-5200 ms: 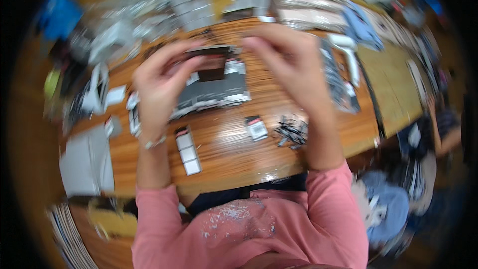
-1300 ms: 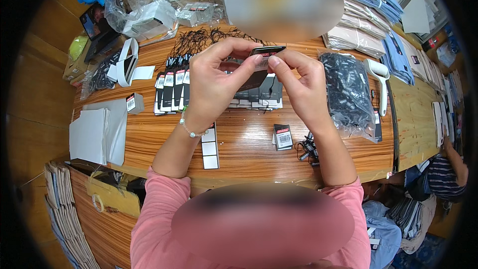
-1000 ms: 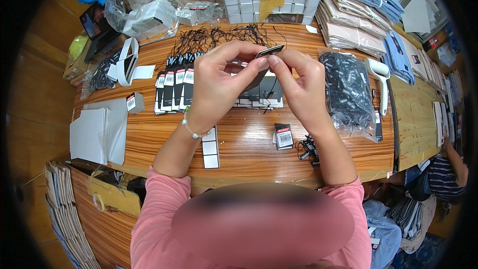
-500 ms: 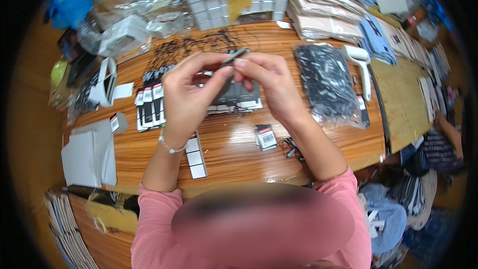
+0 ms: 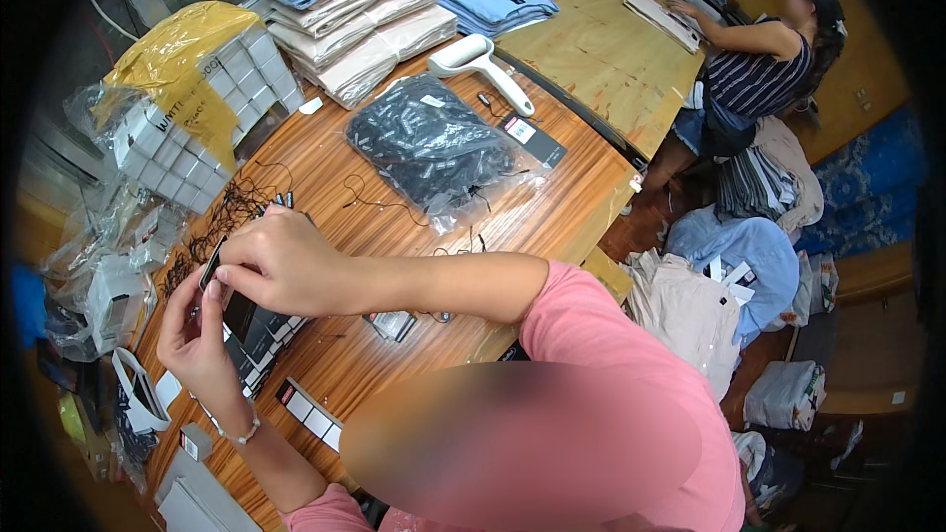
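My left hand (image 5: 197,340) and my right hand (image 5: 281,261) meet over the left part of the wooden table. Between their pinched fingertips is a thin dark hang tag (image 5: 213,262), seen nearly edge-on. Beneath and beside them lie black-and-white hang tags (image 5: 258,347) in rows, partly covered by my hands. A tangle of black tag strings (image 5: 229,215) spreads just beyond my right hand. Nearer to me is a strip of white labels (image 5: 313,418). More tags (image 5: 392,323) lie below my right forearm.
A clear bag of black string fasteners (image 5: 424,148) lies mid-table, beside a white lint roller (image 5: 488,69). Folded shirts (image 5: 360,30) are stacked at the back. White boxes (image 5: 236,89) stand at the far left. Another person (image 5: 759,69) works at the far right.
The view has swung to the right, so the table and my hands appear farther left. Both hands still pinch the tag. The other person has come fully into view.
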`<state>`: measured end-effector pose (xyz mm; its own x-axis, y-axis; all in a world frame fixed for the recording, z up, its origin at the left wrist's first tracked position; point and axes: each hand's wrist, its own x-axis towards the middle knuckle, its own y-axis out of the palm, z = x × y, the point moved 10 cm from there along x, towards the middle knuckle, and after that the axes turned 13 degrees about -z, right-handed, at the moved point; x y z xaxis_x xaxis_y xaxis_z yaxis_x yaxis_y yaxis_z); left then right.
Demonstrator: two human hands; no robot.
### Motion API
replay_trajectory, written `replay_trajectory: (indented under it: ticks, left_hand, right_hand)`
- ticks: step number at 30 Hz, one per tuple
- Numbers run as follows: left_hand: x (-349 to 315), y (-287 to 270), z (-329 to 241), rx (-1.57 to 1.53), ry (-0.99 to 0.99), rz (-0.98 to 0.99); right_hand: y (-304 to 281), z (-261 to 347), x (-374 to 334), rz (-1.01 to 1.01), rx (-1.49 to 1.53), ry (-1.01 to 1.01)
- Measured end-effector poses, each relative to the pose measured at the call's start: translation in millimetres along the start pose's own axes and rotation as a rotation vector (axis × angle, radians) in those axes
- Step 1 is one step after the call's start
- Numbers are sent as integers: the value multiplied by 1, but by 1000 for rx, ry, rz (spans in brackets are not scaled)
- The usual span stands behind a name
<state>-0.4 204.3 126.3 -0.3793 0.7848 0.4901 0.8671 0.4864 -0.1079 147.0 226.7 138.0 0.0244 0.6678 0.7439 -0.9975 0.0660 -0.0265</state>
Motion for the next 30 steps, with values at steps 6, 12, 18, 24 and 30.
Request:
replay_trajectory:
  ticks: [6,12,18,24,30]
  left_hand:
    - [-2,6,-4,7,21,16]
    - [-2,6,-1,0,19,-11]
    - [-6,9,-16,123,113,-23]
    - [-11,9,-20,57,94,-54]
    - [-10,5,-13,-57,65,-55]
  right_hand:
    - [38,-51,-31,200,772,880]
    - [28,-47,-20,161,442,596]
    - [14,-31,-10,70,280,357]
    - [27,-46,-17,127,525,598]
    - [-6,8,1,-46,-43,-35]
